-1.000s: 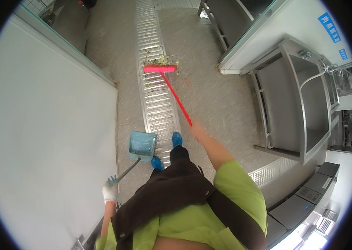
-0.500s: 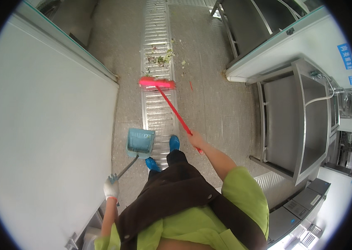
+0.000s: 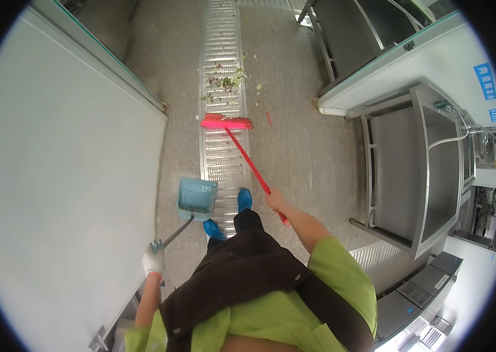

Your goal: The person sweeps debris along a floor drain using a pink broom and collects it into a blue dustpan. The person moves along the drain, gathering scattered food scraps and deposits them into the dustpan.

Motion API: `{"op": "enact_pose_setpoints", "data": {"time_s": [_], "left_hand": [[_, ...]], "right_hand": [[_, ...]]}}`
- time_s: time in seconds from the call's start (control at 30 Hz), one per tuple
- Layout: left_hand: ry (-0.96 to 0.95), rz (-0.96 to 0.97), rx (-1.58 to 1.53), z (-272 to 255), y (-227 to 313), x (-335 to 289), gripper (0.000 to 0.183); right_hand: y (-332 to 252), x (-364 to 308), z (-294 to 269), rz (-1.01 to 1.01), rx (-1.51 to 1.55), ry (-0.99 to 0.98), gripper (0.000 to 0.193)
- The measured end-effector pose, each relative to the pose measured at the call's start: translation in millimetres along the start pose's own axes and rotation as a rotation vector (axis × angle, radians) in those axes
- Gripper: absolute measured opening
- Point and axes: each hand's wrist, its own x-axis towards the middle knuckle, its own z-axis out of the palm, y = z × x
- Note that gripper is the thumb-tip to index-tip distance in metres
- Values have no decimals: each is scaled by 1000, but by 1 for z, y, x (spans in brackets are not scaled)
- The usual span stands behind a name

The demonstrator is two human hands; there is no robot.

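Note:
My bare right hand (image 3: pixel 277 202) grips the red handle of a broom (image 3: pixel 247 157). The broom's bristly red head (image 3: pixel 226 122) lies across the metal drain grate, just nearer me than a scatter of green and purplish leaf scraps (image 3: pixel 227 82). In a white glove with bluish fingertips, my left hand (image 3: pixel 153 259) is closed round the dark grey handle of a dustpan (image 3: pixel 197 196). The light blue pan rests on the floor at the grate's left edge, beside my blue-covered shoes, its tray facing up. A thin orange-red strip (image 3: pixel 269 119) lies right of the broom head.
A ridged metal drain grate (image 3: pixel 224 158) runs away from me along the tiled floor. To the left stands a white wall panel (image 3: pixel 66 176). Steel sinks (image 3: pixel 400 170) on a frame stand at the right, with grey boxes (image 3: pixel 418 293) at the lower right.
The broom head has shifted slightly right and toward me, away from the scraps. My left hand has moved slightly left, and the dustpan a little farther from me.

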Motion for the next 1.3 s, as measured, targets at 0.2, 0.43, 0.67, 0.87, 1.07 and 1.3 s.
{"op": "enact_pose_setpoints", "data": {"time_s": [0.2,0.43,0.67,0.87,1.07,1.3], "left_hand": [[-15,22,-58,1,-11,-2,30],[-8,14,-87,7,-13,-14,30],[26,91,-112,-3,-53,-31,31],[24,117,-133,-10,-87,-45,29],[54,117,-106,-12,-103,-35,28],[40,34,-111,-11,-93,-25,29]], "right_hand": [[66,-87,2,-60,83,-26,30],[5,-44,47,-180,-94,100,31],[-83,-64,58,103,1023,-257,32],[-54,-76,52,452,1312,-447,17],[-118,7,31,217,1164,-365,15],[-129,-22,54,214,675,-450,19]]}}
